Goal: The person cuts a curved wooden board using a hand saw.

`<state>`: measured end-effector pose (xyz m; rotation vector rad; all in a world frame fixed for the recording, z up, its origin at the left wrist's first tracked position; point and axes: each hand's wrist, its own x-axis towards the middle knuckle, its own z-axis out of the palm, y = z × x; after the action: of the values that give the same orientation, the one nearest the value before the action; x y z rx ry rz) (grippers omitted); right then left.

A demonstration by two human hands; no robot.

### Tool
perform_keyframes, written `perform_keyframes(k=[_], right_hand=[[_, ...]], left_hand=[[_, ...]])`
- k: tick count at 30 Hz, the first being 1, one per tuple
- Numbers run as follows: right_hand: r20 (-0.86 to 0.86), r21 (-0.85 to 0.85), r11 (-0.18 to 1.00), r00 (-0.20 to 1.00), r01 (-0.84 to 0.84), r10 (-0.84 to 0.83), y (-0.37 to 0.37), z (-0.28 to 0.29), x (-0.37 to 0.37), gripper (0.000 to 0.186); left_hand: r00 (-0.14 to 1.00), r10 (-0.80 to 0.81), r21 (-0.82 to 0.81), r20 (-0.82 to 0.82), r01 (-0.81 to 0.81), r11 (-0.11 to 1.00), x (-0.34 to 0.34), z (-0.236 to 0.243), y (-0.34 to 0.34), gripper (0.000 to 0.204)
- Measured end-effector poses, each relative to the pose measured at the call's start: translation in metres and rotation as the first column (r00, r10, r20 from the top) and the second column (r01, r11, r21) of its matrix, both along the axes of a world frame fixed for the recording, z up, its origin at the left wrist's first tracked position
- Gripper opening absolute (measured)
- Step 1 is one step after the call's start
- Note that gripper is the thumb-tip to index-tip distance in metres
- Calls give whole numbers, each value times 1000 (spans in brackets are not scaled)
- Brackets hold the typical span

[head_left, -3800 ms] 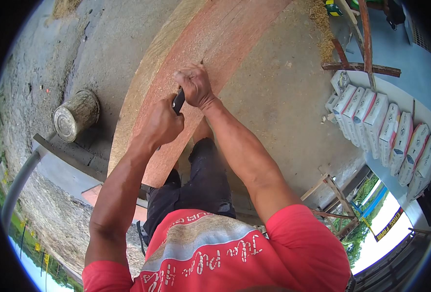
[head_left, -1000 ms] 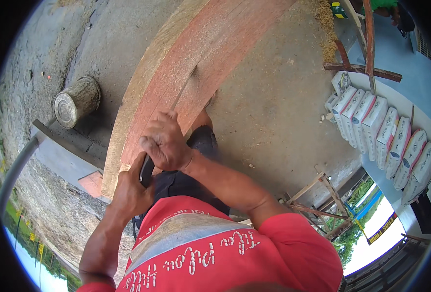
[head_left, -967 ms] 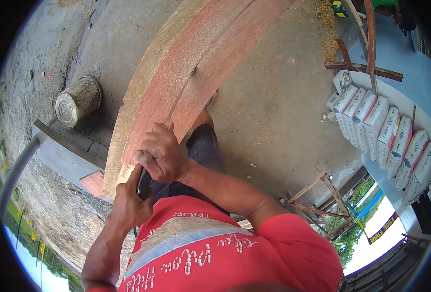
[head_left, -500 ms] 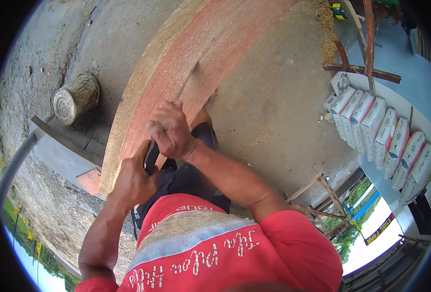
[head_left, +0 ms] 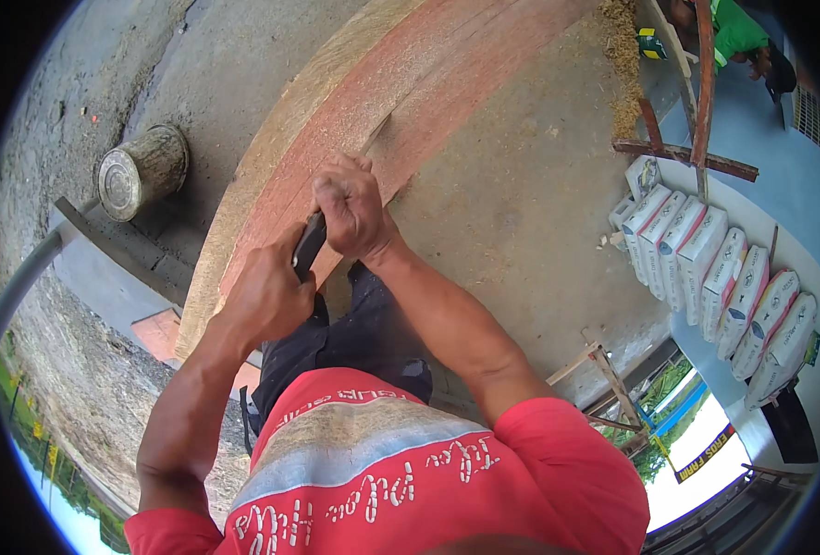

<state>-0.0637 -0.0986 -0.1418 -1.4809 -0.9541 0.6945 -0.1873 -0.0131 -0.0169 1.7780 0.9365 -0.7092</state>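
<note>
A long wooden board [head_left: 271,194], reddish with a paler strip along its left edge, slants from near my legs to the far top of the view. Both my hands are on a handsaw with a black handle [head_left: 310,245]. Only a short stretch of its thin blade shows past my knuckles, seen nearly edge-on against the board, with a dark line running on beyond it. My left hand [head_left: 276,282] is wrapped round the near end of the handle. Farther forward, my right hand [head_left: 352,208] is closed on the tool; its fingers hide part of it.
A dirty bucket [head_left: 141,171] lies on its side on the concrete at left. Several stacked sacks [head_left: 706,264] line the right side. Wooden framing [head_left: 687,157] stands at upper right, near a person in green [head_left: 738,32]. A curved grey pipe [head_left: 23,277] is at far left.
Both hands have moved forward along the board, away from my body, with the handsaw. Less blade shows ahead of my right hand. More of the person in green has come into view.
</note>
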Motion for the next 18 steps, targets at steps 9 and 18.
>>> perform_keyframes(k=[9, 18], right_hand=[[220, 93, 993, 971, 72, -91, 18, -59, 49, 37], [39, 34, 986, 986, 161, -162, -12, 43, -55, 34]], left_hand=[[994, -76, 109, 79, 67, 992, 53, -57, 12, 40], [996, 64, -11, 58, -64, 998, -45, 42, -17, 62]])
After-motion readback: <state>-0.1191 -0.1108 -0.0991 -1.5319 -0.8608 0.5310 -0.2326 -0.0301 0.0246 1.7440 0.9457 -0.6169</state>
